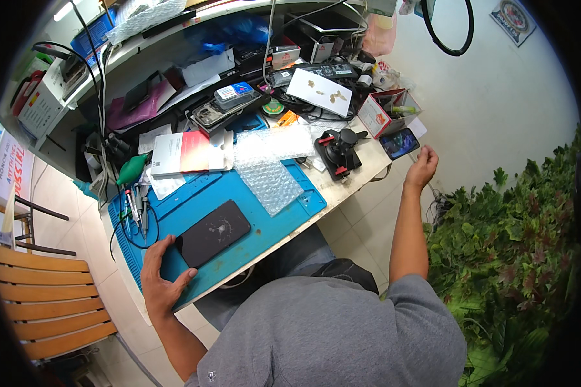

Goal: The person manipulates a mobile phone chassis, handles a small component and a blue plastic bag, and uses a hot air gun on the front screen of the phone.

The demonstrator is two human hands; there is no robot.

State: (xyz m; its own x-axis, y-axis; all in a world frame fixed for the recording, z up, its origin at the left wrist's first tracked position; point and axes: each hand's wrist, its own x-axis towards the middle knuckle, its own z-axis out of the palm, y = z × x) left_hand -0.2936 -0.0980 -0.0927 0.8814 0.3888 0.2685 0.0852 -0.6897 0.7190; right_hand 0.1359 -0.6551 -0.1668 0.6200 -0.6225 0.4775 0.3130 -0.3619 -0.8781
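A black smartphone (214, 233) with a cracked, spider-webbed face lies slantwise on the blue work mat (284, 227). My left hand (161, 284) rests at the mat's near left edge beside this phone, thumb and fingers spread, holding nothing I can see. Out at the right end of the desk, a smaller phone (399, 143) with a lit screen lies at the edge. My right hand (422, 169) is right next to its corner with the fingers curled together; whether they grip anything is hidden. Bubble wrap (269, 178) and a white-and-red box (190, 153) lie behind the cracked phone.
Screwdrivers (137, 208) and a green air blower (132, 170) stand left on the mat. A black-and-red clamp (339, 153) sits to the right. Behind are a white box (319, 91), cables and parts. A slatted wooden chair (51, 300) stands left, leafy plants (516, 245) right.
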